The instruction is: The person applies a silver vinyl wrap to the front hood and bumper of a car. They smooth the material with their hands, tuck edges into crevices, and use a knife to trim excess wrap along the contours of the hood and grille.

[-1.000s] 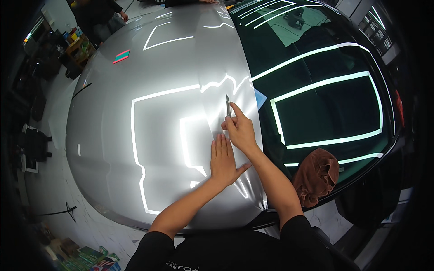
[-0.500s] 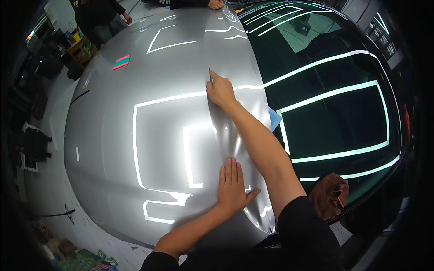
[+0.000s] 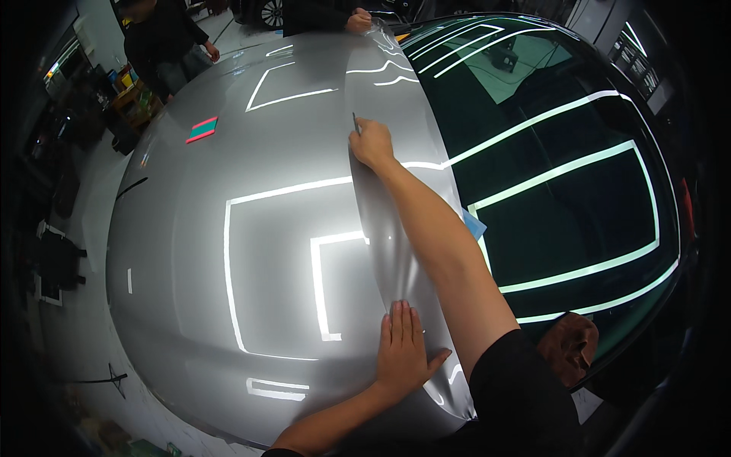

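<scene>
Glossy silver-grey film [image 3: 289,175] covers the car's hood, its loose edge creased beside the dark windshield [image 3: 563,206]. My right hand [image 3: 371,143] is closed around a slim cutter knife [image 3: 355,120], whose thin tip points away from me at the fold line in the film. Most of the knife is hidden in the fingers. Nearer to me, my left hand [image 3: 403,350] lies flat on the film, fingers together and thumb spread, next to creases running toward the film's edge. A blue sheet [image 3: 474,225] peeks out from beneath that edge, right of my right forearm.
A teal squeegee with pink-red edges [image 3: 202,129] rests on the hood's left part. A crumpled brown cloth [image 3: 569,346] lies at the windshield's near corner. At the far side, another person's hand [image 3: 359,20] is at the film's end; a second person [image 3: 164,46] stands far left.
My right hand has moved a little farther away along the fold with the knife. My left hand has slid nearer to me over the film. The whole view has shifted slightly.
</scene>
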`<state>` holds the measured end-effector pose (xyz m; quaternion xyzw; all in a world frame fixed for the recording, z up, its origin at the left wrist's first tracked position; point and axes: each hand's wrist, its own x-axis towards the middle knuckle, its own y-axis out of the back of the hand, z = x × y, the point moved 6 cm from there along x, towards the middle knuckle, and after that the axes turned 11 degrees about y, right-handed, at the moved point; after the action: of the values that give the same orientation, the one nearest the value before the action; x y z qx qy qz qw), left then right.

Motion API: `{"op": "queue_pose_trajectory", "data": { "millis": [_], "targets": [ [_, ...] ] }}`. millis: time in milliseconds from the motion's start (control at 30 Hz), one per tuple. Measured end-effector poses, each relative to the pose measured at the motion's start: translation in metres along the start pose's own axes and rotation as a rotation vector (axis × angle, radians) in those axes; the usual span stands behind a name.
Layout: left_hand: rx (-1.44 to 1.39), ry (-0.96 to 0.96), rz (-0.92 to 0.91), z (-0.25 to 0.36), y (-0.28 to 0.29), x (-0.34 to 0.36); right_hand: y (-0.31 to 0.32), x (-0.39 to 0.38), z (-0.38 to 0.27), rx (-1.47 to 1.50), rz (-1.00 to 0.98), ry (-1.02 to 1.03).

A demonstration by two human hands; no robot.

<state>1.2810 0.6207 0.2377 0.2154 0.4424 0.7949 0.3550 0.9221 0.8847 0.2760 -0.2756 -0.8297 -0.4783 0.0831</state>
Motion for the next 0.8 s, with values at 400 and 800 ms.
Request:
{"op": "queue_pose_trajectory", "data": {
  "millis": [400,800],
  "targets": [
    [0.057,0.021,0.008,-0.002,0.003,0.0,-0.023,0.033,0.008,-0.07,-0.047,0.089],
    [0.059,0.01,0.006,-0.001,0.002,0.0,-0.031,0.041,0.01,-0.152,-0.139,0.077]
  ]
}}
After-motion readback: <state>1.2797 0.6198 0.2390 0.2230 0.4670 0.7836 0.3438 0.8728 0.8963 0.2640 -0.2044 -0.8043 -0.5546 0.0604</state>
